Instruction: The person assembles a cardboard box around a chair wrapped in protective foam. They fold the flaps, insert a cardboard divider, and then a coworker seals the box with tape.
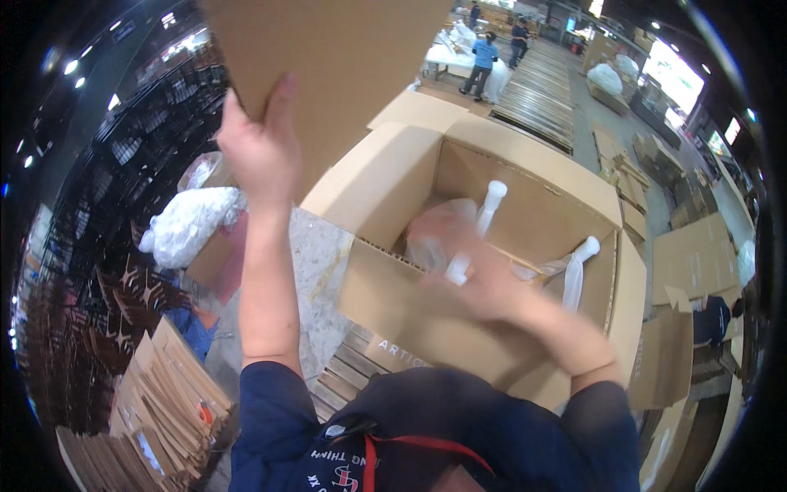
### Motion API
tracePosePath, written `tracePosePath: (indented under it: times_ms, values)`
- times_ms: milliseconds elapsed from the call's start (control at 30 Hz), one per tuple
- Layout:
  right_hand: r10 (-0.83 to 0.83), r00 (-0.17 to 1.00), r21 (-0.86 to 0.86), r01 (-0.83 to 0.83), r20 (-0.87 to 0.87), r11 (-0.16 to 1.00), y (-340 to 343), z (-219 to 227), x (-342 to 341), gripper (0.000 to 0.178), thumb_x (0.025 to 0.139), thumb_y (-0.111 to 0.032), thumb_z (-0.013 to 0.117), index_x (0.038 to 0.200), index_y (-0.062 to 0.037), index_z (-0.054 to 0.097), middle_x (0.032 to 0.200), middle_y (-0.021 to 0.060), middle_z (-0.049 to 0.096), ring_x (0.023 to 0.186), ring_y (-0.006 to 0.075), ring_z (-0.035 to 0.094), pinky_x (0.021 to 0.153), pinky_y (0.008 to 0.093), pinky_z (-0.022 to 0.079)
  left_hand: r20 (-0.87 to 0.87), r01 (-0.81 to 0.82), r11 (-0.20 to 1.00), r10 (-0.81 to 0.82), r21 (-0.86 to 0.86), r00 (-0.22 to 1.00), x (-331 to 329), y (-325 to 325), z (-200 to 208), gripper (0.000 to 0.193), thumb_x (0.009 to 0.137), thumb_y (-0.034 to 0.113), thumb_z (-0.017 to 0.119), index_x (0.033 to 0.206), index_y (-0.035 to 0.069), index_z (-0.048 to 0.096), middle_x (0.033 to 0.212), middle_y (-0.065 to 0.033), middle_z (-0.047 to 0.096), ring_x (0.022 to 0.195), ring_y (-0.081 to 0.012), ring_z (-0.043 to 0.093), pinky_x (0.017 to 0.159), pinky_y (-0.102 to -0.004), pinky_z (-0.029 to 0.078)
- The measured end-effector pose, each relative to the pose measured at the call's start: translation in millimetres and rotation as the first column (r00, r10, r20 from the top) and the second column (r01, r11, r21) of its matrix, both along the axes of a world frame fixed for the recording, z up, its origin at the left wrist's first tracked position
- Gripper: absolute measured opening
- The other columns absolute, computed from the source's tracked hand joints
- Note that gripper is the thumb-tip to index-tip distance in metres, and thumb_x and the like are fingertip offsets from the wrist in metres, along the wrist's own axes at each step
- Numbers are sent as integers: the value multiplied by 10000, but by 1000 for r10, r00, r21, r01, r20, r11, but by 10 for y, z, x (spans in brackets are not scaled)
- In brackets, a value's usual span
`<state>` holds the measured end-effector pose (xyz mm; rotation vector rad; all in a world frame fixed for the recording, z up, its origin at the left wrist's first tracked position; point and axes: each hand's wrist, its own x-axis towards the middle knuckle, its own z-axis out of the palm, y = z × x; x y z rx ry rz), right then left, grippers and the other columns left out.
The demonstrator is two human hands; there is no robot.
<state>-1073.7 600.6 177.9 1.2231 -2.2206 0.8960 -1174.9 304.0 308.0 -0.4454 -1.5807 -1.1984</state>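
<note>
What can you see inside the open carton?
Inside the open carton: two white-capped posts, translucent wrap and a slim wood-coloured bar. The blurred right hand and forearm cover the near part; what lies beneath them can't be seen.

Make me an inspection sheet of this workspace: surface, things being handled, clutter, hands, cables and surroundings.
Surface: slatted platform beside the open carton.
Job's things: carton holds two white-wrapped posts; cardboard sheet raised outside it.
Clutter: bundled clear plastic and stacked flat cardboard at left.
Hands: left hand grips the sheet's edge; right hand, blurred, is over the carton, hold unclear.
Cables: nothing seen.
Surroundings: co-worker in blue beside a slatted track.
</note>
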Motion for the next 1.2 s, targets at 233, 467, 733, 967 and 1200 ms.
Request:
tracePosePath:
  times_ms: [233, 467, 733, 967, 1200]
  values:
    - [-294, 927, 568, 375, -233, 733, -122, -2602, 481, 447, 996, -245, 668, 1411, -109, 762, 1786, 102, 483, 1672, 281, 406, 1371, 505, 328, 16, 329, 929, -336, 171, 942, -334, 118, -106, 376, 1095, 202, 808, 1349, -58, 710, 1292, -133, 788, 1168, -192, 724, 1047, -346, 554]
    - [-342, 932, 530, 350, -118, 772, -269, -2622, 492, 352, 943, -207, 678, 1248, -79, 799, 1762, 85, 518, 1639, 243, 454, 1361, 469, 354, 227, 272, 920, -339, 282, 913, -977, 624, -1177, 384, 1118, 152, 759, 1384, -102, 649, 1241, -149, 799, 1085, -177, 737, 975, -356, 588]
    - [-365, 912, 382, 275, 185, 882, -202, -2559, 596, 293, 952, -231, 750, 1207, -97, 809, 1588, 49, 690, 1476, 251, 629, 1218, 457, 506, 311, 25, 991, -64, 129, 948, -986, 535, -1445, 344, 1118, 151, 757, 1338, -103, 685, 1188, -162, 831, 1019, -216, 789, 912, -361, 612]
    - [-262, 787, -191, 430, 559, 883, 580, -1182, -275, 202, 970, -112, 797, 1169, -78, 809, 1113, 169, 815, 1053, 372, 787, 934, 508, 622, 334, 33, 999, -30, -5, 942, -1038, 457, -1389, 264, 1102, 106, 759, 1265, -99, 730, 1175, -167, 841, 1021, -219, 800, 916, -364, 619]
    - [-464, 711, 165, 450, 528, 878, 1005, -1433, -2226, 322, 1059, -278, 687, 1225, -25, 795, 1160, 230, 812, 1190, 420, 755, 1017, 549, 602, 402, -34, 999, 27, 10, 915, -646, 527, -1850, 212, 1038, 1, 805, 1229, -79, 758, 1181, -136, 826, 1044, -200, 778, 963, -351, 608]
